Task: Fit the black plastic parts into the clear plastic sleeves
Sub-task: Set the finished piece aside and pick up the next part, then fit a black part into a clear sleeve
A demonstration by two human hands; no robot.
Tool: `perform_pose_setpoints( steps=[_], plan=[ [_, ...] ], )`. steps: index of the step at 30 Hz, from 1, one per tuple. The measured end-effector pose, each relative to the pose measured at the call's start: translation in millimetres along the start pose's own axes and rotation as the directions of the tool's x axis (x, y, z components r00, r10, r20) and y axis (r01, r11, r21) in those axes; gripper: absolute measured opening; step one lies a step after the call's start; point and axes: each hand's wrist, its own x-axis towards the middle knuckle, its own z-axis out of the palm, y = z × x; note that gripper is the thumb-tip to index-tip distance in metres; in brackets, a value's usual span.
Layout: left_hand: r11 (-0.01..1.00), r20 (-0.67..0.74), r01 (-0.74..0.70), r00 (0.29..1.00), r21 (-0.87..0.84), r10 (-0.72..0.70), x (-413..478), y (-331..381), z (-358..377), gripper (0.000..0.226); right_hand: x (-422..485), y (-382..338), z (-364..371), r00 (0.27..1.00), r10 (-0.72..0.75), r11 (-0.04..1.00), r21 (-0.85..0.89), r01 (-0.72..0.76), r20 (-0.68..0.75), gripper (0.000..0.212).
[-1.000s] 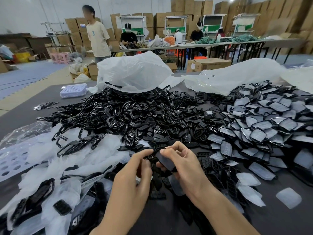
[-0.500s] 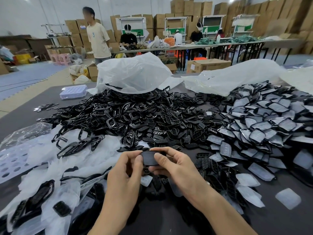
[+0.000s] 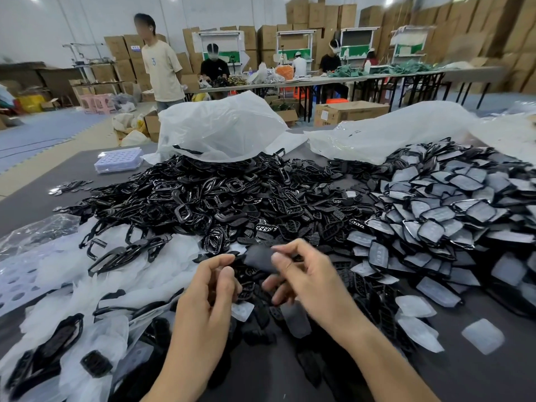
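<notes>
a heap of black plastic parts (image 3: 203,198) lies behind both hands, filled sleeves (image 3: 435,224) piled to the right, a white bag (image 3: 220,129) beyond. the right hand (image 3: 307,280) pinches a sleeved part (image 3: 258,258) above the heap's near edge. the left hand (image 3: 208,291) is loosely curled just beside it, gripping nothing.

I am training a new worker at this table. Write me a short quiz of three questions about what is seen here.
1. True or false: the sleeved parts are piled to the right of the bare black parts.
2. What does the right hand hold? A) a dark piece B) scissors C) a tape roll
3. Fill in: the lilac tray lies on the table's far ____ side.
Key: 1 true; 2 A; 3 left.
</notes>
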Motion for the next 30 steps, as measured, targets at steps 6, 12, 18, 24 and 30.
perform_pose_setpoints(
  steps=[6, 12, 18, 24, 30],
  plan=[
    [0.970, 0.154, -0.088, 0.987, 0.228, 0.053, -8.4, 0.6, 0.1, 0.024, 6.2, -8.9, -74.5, 0.655, -0.066, 0.933, 0.185, 0.308, -0.753, 0.062],
    [0.748, 0.424, -0.445, 0.873, 0.492, 0.241, -10.0, -3.3, 8.3, 0.036, 8.6, -2.8, -59.6, 0.703, -0.143, 0.977, 0.013, 0.211, -0.697, 0.054],
    [0.543, 0.350, -0.392, 0.918, 0.743, 0.184, -1.5, -15.0, 5.6, 0.054, 4.6, 16.1, -9.5, 0.974, -0.186, 0.795, -0.602, 0.071, -0.131, 0.055],
    [0.476, 0.204, -0.249, 0.968, 0.843, 0.146, 14.5, -27.4, 2.3, 0.048, 5.5, 31.8, 4.9, 0.996, -0.035, 0.462, -0.882, 0.093, 0.086, 0.060],
    [0.505, 0.234, -0.290, 0.957, 0.813, 0.173, 13.7, -27.9, 1.3, 0.038, 5.5, 28.1, 6.5, 0.988, -0.135, 0.477, -0.869, 0.129, 0.072, 0.047]
  ],
)
